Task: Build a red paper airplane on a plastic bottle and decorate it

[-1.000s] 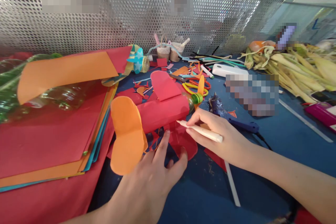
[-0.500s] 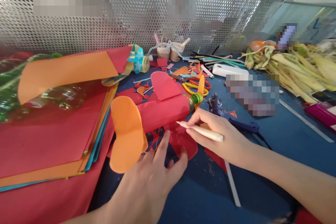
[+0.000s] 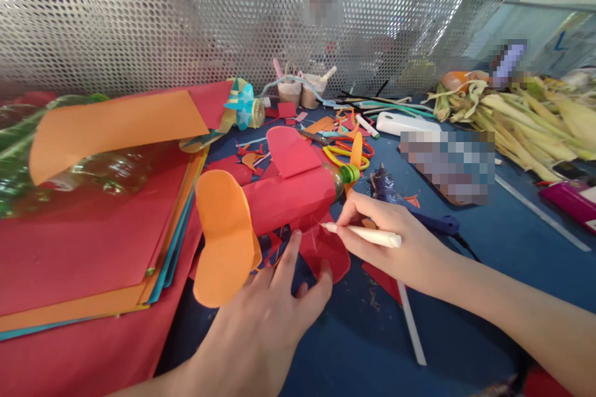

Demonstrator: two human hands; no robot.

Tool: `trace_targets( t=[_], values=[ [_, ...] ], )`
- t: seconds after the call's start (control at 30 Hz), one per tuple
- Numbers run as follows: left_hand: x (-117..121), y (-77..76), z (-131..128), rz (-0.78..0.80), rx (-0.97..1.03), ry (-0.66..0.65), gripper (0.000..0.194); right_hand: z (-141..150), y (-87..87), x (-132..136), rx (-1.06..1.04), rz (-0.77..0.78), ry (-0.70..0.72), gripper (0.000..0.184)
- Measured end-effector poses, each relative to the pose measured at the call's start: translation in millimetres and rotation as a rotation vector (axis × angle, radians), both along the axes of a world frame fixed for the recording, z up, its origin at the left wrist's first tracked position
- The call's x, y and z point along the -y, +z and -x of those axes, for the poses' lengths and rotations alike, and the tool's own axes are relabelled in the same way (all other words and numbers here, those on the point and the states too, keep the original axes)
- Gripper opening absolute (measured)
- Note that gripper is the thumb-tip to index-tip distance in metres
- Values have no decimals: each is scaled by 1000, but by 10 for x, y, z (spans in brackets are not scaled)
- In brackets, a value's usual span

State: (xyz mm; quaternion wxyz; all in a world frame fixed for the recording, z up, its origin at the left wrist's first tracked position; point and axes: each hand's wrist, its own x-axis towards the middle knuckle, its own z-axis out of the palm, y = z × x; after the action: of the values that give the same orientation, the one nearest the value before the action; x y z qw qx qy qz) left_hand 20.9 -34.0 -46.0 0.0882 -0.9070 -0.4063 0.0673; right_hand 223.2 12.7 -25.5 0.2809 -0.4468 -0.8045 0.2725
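Observation:
A plastic bottle wrapped in red paper (image 3: 291, 198) lies on the blue table, with a green cap (image 3: 349, 173) and an orange paper blade at its right end. Two-lobed orange paper (image 3: 222, 232) is at its left end. From its near side a red paper wing (image 3: 333, 254) sticks out, bearing faint pale lines. My left hand (image 3: 267, 316) rests with fingers spread, index finger and thumb on that wing. Pinched in my right hand (image 3: 405, 260) is a white marker (image 3: 375, 236), its tip at the wing's surface. Whether the tip touches cannot be told.
Left, stacked coloured paper (image 3: 93, 248) lies under clear green bottles (image 3: 112, 170). Behind the wrapped bottle are paper scraps and scissors (image 3: 347, 158). A blue glue gun (image 3: 426, 218), a phone (image 3: 447, 167), a white strip (image 3: 412, 322) and dried husks (image 3: 521, 118) lie right.
My right hand has shifted slightly right and down with the marker, its tip moving along the wing. A pale line now shows more clearly there. My left hand stays in place.

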Motion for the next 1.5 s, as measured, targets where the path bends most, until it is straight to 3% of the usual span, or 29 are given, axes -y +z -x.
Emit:
trace_targets(
  t=[0.67, 0.83, 0.97, 1.13, 1.5],
  values=[
    [-11, -31, 31, -100, 173, -74, 59, -9, 30, 33, 97, -32, -90, 20],
    [8, -39, 35, -135, 163, -68, 58, -26, 47, 40, 12, -52, -96, 18],
    [8, -52, 31, -140, 151, -67, 60, -17, 48, 28, -117, 66, -44, 14],
    [-8, -55, 31, -104, 147, -53, 62, 10, -4, -5, -96, 174, -22, 13],
    [14, 16, 7, -19, 61, -20, 62, -18, 99, 8, -11, 14, -205, 13]
  ],
)
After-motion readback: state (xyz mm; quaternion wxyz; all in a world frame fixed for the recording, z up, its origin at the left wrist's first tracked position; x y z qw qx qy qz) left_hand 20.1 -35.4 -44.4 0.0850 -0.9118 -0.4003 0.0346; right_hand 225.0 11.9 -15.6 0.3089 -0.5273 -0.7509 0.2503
